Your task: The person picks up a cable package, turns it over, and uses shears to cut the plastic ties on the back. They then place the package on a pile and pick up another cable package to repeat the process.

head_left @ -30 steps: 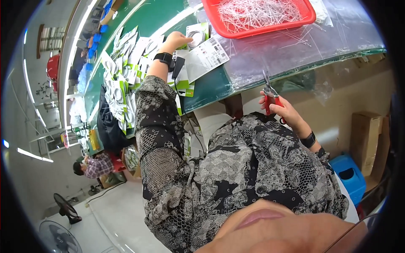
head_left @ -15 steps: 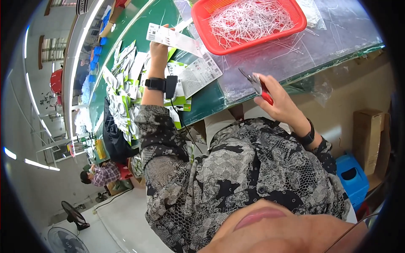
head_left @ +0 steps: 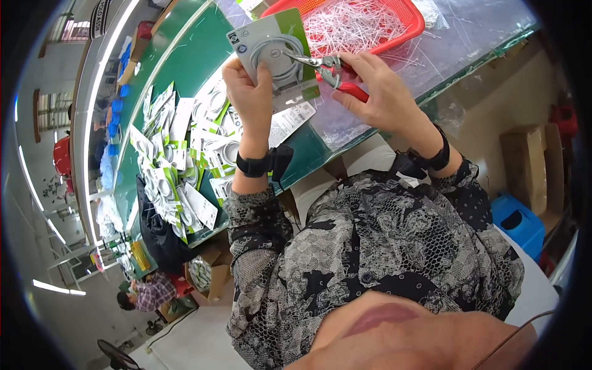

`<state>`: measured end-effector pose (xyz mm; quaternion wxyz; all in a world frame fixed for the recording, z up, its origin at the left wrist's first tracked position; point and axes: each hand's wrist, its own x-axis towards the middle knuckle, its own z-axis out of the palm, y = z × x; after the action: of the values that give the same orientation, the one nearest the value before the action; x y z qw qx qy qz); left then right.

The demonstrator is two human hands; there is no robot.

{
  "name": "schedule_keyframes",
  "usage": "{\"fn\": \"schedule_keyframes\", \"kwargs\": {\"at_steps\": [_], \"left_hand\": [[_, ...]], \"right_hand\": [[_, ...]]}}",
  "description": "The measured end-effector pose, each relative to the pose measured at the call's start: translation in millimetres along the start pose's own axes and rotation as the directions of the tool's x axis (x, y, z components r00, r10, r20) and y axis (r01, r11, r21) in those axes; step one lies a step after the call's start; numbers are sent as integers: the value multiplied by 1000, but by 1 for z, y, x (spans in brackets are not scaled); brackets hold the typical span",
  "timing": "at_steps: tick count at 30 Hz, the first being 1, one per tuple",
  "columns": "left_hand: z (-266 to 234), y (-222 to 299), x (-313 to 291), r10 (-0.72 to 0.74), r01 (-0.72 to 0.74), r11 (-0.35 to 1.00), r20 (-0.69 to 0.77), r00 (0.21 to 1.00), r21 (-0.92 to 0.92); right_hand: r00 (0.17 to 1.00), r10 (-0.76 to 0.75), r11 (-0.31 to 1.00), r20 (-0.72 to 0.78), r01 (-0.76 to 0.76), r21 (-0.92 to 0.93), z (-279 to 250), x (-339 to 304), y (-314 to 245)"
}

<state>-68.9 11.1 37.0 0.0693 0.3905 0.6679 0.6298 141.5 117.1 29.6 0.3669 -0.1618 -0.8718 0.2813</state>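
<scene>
My left hand [head_left: 250, 92] grips a white and green packaging card [head_left: 256, 32] by its lower left edge, thumb on the front. A coiled grey-white cable [head_left: 261, 49] sits on the card. Closed around the red handles of small cutting pliers [head_left: 332, 69] is my right hand [head_left: 387, 92]. The tips of the pliers reach over the middle of the coil; whether the jaws touch anything there is too small to tell. Below and left of my left hand, many similar carded cables [head_left: 176, 163] lie in a loose heap on the green table [head_left: 185, 58].
Behind my right hand stands a red plastic basket [head_left: 414, 32] full of thin white plastic strips [head_left: 354, 26], with stray strips beside it. Dark cloth [head_left: 157, 219] hangs at the table's left edge. A cardboard box [head_left: 524, 166] and a blue container [head_left: 517, 222] stand at the right.
The card in my left hand now shows its face with the coiled cable, nearer to me. My right hand has moved up and left, bringing the pliers onto the card.
</scene>
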Motion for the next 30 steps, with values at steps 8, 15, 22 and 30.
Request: {"fn": "schedule_keyframes", "kwargs": {"at_steps": [8, 15, 22, 30], "left_hand": [[-19, -7, -20, 81, -90, 977, -55, 995, -193], [-29, -30, -40, 362, -362, 932, -118, 925, 21], [-38, -25, -34, 766, -727, 524, 128, 630, 444], [-44, -24, -48, 163, -176, 974, -93, 982, -144]], "right_hand": [[997, 81, 997, 9, -81, -19, 31, -2, -19], [999, 48, 997, -4, -48, -57, 45, 2, -28], [962, 205, 978, 179, -211, 10, 43, 0, -36], [967, 243, 832, 74, -247, 497, 44, 3, -23]]}}
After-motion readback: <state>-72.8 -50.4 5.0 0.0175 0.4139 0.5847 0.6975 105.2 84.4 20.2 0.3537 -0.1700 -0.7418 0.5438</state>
